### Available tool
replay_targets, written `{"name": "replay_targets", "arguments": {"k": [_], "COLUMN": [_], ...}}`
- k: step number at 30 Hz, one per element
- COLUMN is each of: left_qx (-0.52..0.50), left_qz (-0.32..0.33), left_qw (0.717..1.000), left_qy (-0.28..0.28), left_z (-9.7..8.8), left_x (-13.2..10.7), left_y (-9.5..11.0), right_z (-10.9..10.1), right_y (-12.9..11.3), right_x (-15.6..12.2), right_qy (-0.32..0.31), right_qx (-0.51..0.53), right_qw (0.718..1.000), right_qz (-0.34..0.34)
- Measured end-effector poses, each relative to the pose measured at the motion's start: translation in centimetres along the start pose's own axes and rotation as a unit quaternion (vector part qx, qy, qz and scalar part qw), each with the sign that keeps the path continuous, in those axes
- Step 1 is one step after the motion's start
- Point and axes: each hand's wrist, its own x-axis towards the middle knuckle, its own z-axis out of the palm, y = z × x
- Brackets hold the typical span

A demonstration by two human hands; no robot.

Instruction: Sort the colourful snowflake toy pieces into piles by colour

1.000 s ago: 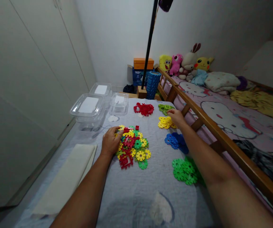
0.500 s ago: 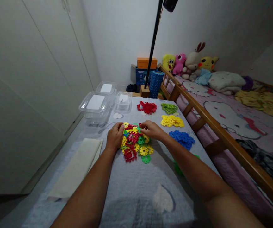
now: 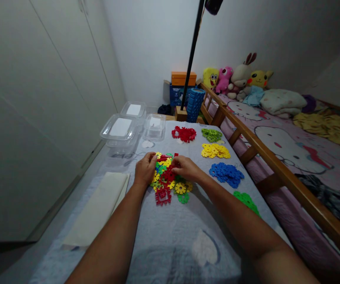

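Note:
A mixed pile of plastic interlocking pieces (image 3: 160, 173) in red, yellow, green and blue lies on the cloth-covered table. My left hand (image 3: 145, 168) rests against the pile's left edge, fingers curled close together; what lies between them, if anything, is hidden. My right hand (image 3: 186, 168) reaches in from the right, thumb and fingers pinched on a red interlocking piece (image 3: 167, 174) over the pile. A square red piece (image 3: 163, 196) and a yellow flower-shaped piece (image 3: 180, 188) lie at the near side.
To the right are single-colour piles: red (image 3: 184, 134), light green (image 3: 211, 135), yellow (image 3: 215, 150), blue (image 3: 226, 174) and green (image 3: 247, 202). Lidded clear containers (image 3: 119, 128) stand back left, above a folded cream cloth (image 3: 97, 209). A wooden bed rail (image 3: 249, 157) borders the right.
My right hand has moved slightly left and nearer over the pile, now pinching a red piece. The green pile at the right shows more from behind my forearm. My left hand stays at the pile's edge.

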Motion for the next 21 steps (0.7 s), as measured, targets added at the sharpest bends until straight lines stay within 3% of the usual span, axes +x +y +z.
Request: {"name": "replay_targets", "arguments": {"k": [3, 7, 10, 13, 17, 21], "left_qx": [-0.010, -0.017, -0.013, -0.003, -0.001, -0.005], "left_qz": [-0.002, 0.001, 0.004, 0.006, 0.011, 0.009], "left_qw": [1.000, 1.000, 1.000, 1.000, 1.000, 1.000], "left_qy": [0.001, 0.000, -0.002, -0.002, -0.002, -0.001], "left_z": [0.1, 0.2, 0.3, 0.3, 0.4, 0.4], "left_x": [0.1, 0.1, 0.2, 0.3, 0.4, 0.4], "left_y": [-0.3, -0.4, -0.4, -0.5, -0.9, -1.0], "right_z": [-1.2, -3.1, -3.9, -4.1, -4.3, -4.8], "right_y": [1.1, 2.8, 4.0, 4.9, 6.0, 6.8], "right_x": [0.8, 2.8, 5.1, 7.5, 10.4, 12.2], "right_qy": [0.004, 0.140, 0.265, 0.346, 0.404, 0.429], "right_qx": [0.155, 0.279, 0.321, 0.350, 0.384, 0.403], "right_qw": [0.987, 0.943, 0.893, 0.843, 0.793, 0.768], "right_qz": [0.050, 0.116, 0.172, 0.214, 0.246, 0.253]}}
